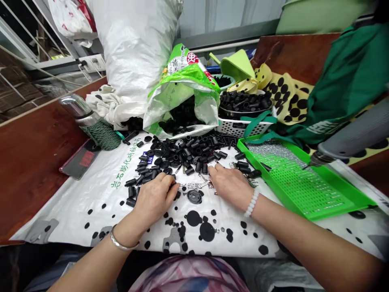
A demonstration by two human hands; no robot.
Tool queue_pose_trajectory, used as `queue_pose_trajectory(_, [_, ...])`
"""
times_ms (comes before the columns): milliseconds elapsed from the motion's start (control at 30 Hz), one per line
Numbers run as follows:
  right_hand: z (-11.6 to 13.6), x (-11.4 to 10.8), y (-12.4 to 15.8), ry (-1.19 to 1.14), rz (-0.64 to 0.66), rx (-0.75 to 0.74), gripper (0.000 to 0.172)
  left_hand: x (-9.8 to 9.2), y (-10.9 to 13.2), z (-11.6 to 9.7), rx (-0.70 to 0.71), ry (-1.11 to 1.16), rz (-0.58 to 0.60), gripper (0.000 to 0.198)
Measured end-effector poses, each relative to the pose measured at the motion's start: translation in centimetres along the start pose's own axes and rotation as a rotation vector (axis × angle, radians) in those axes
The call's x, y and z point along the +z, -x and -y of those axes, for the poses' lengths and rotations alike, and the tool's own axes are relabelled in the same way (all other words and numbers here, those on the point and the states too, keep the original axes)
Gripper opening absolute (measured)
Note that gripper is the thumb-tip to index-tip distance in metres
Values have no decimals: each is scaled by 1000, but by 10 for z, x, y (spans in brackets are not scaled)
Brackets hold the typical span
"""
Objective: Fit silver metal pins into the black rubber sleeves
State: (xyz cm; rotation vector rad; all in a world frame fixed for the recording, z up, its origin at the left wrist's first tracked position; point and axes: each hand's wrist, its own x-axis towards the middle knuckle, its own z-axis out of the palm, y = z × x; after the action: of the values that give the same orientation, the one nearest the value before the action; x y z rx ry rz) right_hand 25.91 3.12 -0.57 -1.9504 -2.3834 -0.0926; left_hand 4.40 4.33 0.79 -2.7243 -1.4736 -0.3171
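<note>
My left hand point(156, 196) is closed, its fingers curled down at the near left edge of a pile of black plastic parts point(188, 152). Whatever lies between its thumb and fingers is hidden. Short black tubes point(133, 191) lie just left of it. My right hand point(230, 184) rests at the right front of the pile, fingers bent together onto the sheet near some small metal pins point(204, 183). Its fingertips are partly hidden, so any small part in them cannot be made out. Between and below the hands, a round black slotted disc point(194, 196) lies flat.
A green tray point(316, 194) of small metal screws stands right, with a power screwdriver point(343, 138) above it. Behind are an open plastic bag point(185, 93) of black parts and a white basket point(243, 125). A flask point(97, 125) and a phone point(80, 158) lie left.
</note>
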Motion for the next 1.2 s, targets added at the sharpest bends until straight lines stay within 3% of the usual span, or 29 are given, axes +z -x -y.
queue_pose_trajectory(100, [-11,-9,24,-90,-47,38,19,-3,-13,-1,20,-1,3,23])
queue_pose_trajectory(200, [-16,-9,63,-332,-202,4,24,-2,-38,-8,55,5,10,24])
queue_pose_trajectory(267, [-12,1,91,-522,-327,2,23,1,-62,-19,101,6,16,24])
queue_pose_trajectory(367, [1,24,121,-739,-408,42,23,9,-105,-46,184,8,-15,21])
queue_pose_trajectory(433, [9,36,130,-750,-527,69,27,18,-134,-68,248,44,-7,19])
queue_pose_trajectory(567, [14,43,130,-813,-613,158,28,43,-183,-109,279,91,8,18])
queue_pose_trajectory(700, [11,40,127,-826,-634,118,27,63,-207,-125,247,163,39,20])
queue_pose_trajectory(867, [8,41,130,-922,-669,147,23,52,-196,-107,184,324,37,18])
queue_pose_trajectory(1033, [7,40,128,-1111,-594,320,18,15,-140,-77,81,553,113,23])
queue_pose_trajectory(1067, [6,39,126,-1159,-580,351,19,8,-126,-73,55,634,151,24])
queue_pose_trajectory(1133, [6,37,120,-1241,-570,390,22,0,-96,-66,-107,1061,247,22])
queue_pose_trajectory(1200, [8,33,112,-1294,-579,392,24,-5,-70,-63,-230,1314,295,22])
